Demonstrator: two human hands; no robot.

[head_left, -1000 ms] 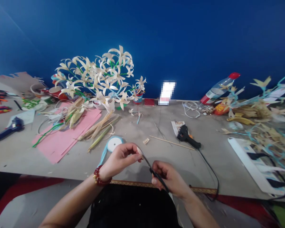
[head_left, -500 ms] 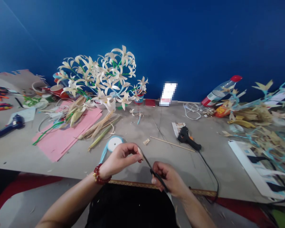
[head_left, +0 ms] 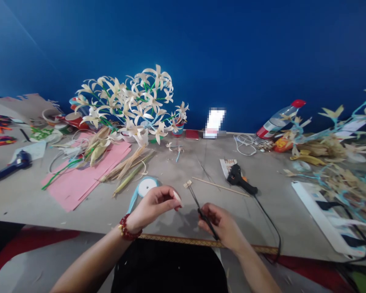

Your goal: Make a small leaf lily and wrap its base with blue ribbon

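Note:
My left hand [head_left: 158, 203] is closed in a pinch on a small pale petal-like piece [head_left: 177, 198], probably of husk; most of it is hidden by the fingers. In my right hand [head_left: 218, 224] is a pair of dark scissors [head_left: 202, 215], its blades pointing away and to the left, apart from the pale piece. A roll of light blue ribbon [head_left: 147, 187] lies just beyond my left wrist. Near the scissor tips is a small beige scrap [head_left: 188, 184], and a thin wooden stick [head_left: 221, 186] lies behind my right hand.
A bunch of white husk flowers [head_left: 137, 101] stands at the back left, above pink paper sheets [head_left: 76, 187] and dried husks [head_left: 131, 171]. To the right are a black glue gun [head_left: 239, 179] with its cord, a power strip [head_left: 317, 215] and a bottle [head_left: 277, 120]. A blue glue gun [head_left: 15, 162] lies far left.
The scissors have moved right, away from the pale piece in my left hand, and their blades now point farther forward. My left hand keeps its pinch almost in place.

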